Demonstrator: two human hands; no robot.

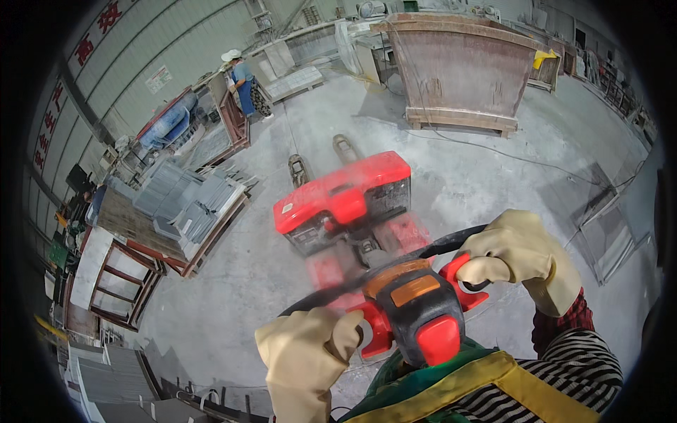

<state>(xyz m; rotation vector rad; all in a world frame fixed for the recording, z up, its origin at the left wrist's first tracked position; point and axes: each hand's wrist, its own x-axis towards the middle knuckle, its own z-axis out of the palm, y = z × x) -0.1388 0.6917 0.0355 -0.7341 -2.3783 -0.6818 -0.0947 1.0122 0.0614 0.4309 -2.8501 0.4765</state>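
My left hand (305,356), in a cream rubber glove, is closed round the left grip of a pallet truck's control handle (427,317). On its other grip, my right hand (520,255) in a matching glove is closed too, with the thumb by a red lever. The handle head is black with orange panels and a red button at the near end, close to my green and yellow apron. Beyond it stands the red and black body of the pallet truck (342,194). Two fork ends (299,170) show past the body on the floor; no load is seen there.
Stacked grey slabs (190,201) lie on a wooden platform at left, near a brown metal frame (127,282). A large wooden bin (462,74) stands far right of centre. A cable (493,149) crosses the floor. At far left, a person (243,84) in a blue apron stands by a rack.
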